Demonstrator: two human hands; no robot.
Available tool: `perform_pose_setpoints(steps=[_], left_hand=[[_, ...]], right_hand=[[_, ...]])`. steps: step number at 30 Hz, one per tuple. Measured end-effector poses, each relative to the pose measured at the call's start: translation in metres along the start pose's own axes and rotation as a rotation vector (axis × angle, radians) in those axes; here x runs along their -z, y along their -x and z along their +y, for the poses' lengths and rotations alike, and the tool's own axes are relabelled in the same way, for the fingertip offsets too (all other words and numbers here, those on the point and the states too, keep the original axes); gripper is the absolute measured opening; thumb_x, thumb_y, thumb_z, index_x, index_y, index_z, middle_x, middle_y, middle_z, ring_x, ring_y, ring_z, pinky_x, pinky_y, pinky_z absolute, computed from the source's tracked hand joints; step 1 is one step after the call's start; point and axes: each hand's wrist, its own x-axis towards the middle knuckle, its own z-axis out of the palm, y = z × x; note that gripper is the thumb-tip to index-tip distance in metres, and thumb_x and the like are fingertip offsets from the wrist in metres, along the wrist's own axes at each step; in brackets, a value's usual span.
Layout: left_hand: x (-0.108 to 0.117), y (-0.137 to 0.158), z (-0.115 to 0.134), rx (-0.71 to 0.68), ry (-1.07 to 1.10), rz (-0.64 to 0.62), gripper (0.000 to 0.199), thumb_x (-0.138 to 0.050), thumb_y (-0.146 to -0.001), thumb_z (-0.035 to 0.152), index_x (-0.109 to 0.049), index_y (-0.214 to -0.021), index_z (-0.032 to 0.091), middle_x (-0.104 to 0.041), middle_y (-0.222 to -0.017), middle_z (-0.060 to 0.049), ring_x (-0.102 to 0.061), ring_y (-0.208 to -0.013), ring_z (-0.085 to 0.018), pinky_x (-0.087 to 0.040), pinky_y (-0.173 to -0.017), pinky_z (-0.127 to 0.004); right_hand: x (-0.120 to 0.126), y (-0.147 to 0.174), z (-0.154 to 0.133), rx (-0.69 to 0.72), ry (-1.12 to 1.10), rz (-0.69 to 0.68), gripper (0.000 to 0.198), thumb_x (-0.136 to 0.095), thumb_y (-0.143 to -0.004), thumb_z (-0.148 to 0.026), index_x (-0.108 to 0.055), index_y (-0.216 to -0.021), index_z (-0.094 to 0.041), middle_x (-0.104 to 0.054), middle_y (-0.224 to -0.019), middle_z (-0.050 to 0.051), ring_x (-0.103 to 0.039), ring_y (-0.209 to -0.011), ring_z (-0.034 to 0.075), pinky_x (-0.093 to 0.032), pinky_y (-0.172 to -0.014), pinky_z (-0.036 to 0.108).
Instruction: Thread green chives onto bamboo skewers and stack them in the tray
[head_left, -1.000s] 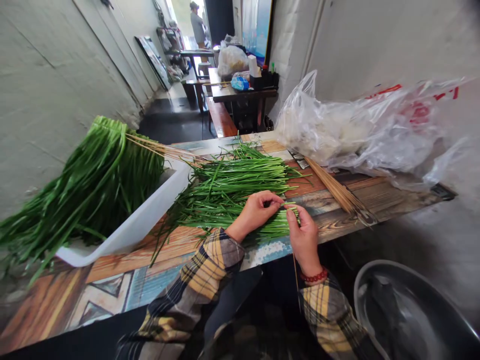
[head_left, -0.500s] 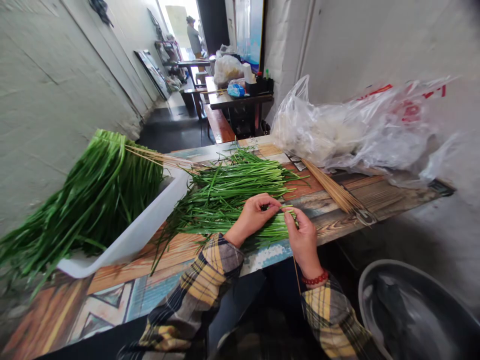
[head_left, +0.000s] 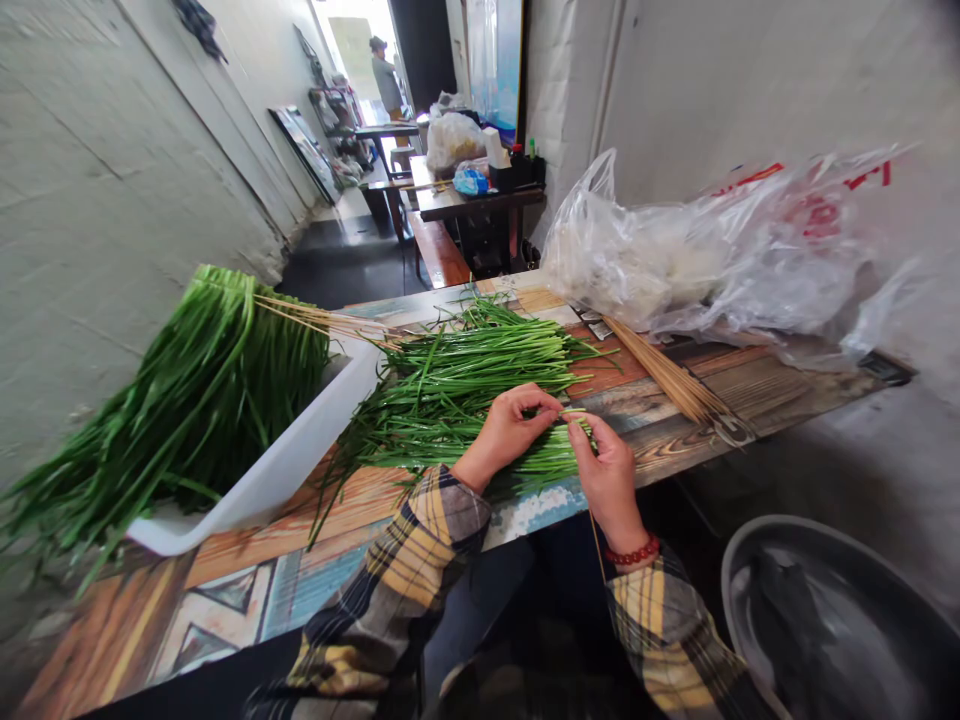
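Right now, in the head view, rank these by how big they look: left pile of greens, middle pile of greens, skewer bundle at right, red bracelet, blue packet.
1. Left pile of greens
2. Middle pile of greens
3. Skewer bundle at right
Unranked: red bracelet and blue packet look alike, the packet being farther off.

Room: small eatery, I'd say
Dark tables (head_left: 450, 206): my twelve o'clock, bottles (head_left: 517, 154) on one
Bench (head_left: 438, 250): twelve o'clock too

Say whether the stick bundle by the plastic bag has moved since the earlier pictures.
No: against the table, the stick bundle keeps its place and angle.
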Motion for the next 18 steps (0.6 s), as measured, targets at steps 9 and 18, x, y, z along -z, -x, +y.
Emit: perform_pose_setpoints(steps=[9, 18], left_hand=[[0.0, 0.0004, -0.0017, -0.023, 0.016, 0.01, 0.012, -0.06, -0.081, 0.019, -0.071, -0.077, 0.015, -0.065, -0.076, -0.004, -0.059, -0.074, -0.013, -0.044, -0.072, -0.025], [0.0, 0.0007, -0.0002, -0.025, 0.013, 0.006, 0.011, -0.061, -0.08, 0.019, -0.07, -0.075, 0.015, -0.065, -0.075, -0.004, -0.059, -0.074, -0.013, -0.044, -0.071, -0.024]], right_hand=[[-0.0001, -0.0006, 0.0003, 0.004, 0.003, -0.01, 0.029, -0.049, -0.09, -0.039, -0.067, -0.097, -0.019, -0.072, -0.096, 0.006, -0.065, -0.092, 0.021, -0.048, -0.083, 0.032], [-0.0006, -0.0008, 0.0005, 0.002, 0.014, -0.006, 0.029, -0.048, -0.09, -0.04, -0.067, -0.095, -0.019, -0.071, -0.093, 0.006, -0.064, -0.088, 0.02, -0.048, -0.08, 0.032]])
